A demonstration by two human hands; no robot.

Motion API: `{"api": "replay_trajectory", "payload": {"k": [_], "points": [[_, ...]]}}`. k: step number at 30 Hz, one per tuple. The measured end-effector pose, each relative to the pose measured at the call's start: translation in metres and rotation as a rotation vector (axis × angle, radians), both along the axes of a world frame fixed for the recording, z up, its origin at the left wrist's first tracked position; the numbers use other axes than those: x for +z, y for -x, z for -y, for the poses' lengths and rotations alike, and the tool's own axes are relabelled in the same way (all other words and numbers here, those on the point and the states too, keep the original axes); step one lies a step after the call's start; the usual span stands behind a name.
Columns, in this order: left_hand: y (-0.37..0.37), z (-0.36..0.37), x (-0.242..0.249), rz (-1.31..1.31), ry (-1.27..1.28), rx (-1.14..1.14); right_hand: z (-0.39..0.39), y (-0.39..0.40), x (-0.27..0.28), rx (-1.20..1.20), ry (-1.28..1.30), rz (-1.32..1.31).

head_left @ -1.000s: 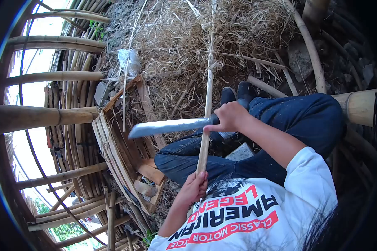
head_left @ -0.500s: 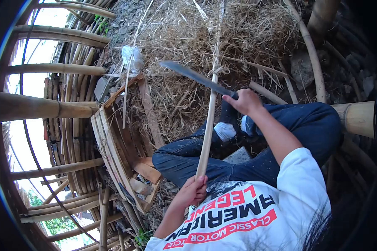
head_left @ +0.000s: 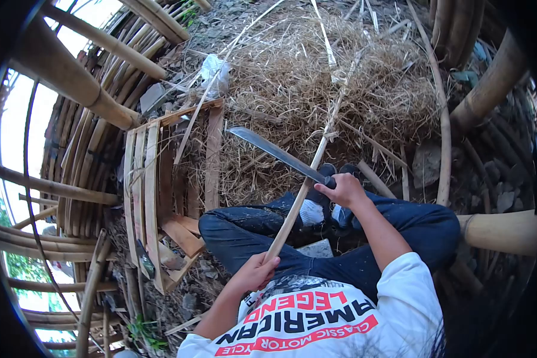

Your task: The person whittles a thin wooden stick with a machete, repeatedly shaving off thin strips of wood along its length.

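My left hand (head_left: 255,271) is wrapped round the near end of a long pale bamboo strip (head_left: 293,216), close to my shirt. The strip slants up and away over my crossed legs, and its far part is frayed. In my right hand (head_left: 343,190) is the dark handle of a large knife (head_left: 278,156). Its long grey blade points to the upper left and crosses the strip, seemingly touching it near the handle. Below the knife are my dark shoes and white socks.
A wooden slatted crate (head_left: 138,191) stands at the left. Ahead lies a heap of curly shavings (head_left: 274,89) with a white plastic bag (head_left: 215,74) beside it. Bamboo poles (head_left: 501,231) are at both sides. A grey block (head_left: 316,249) lies between my legs.
The camera view has turned and shifted. The knife now crosses the strip a little nearer to my left hand. Both hands keep their holds.
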State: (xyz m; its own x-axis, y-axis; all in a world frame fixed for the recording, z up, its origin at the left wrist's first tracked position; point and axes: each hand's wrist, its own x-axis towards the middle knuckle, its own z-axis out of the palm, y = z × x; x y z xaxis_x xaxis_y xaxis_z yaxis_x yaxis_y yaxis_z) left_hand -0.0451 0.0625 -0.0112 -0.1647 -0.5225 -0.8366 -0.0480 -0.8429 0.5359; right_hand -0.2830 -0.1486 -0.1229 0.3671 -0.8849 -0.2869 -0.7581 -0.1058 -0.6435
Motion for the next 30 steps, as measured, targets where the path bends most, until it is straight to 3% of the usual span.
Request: {"api": "replay_trajectory", "payload": {"k": [5,14,23,30], "points": [[0.002,-0.003,-0.005,0.088,0.113,-0.078,-0.009,0.002,0.016,0.001,-0.047,0.0],[-0.027,-0.029,0.007,-0.315,0.088,0.059,-0.04,-0.014,0.043,-0.048,-0.012,0.135],[-0.061,-0.082,0.041,-0.351,0.084,0.058,-0.089,-0.062,0.131,0.048,0.073,-0.076],[-0.069,-0.098,0.066,-0.239,0.199,0.088,-0.118,-0.078,0.16,0.003,0.041,0.217]]}}
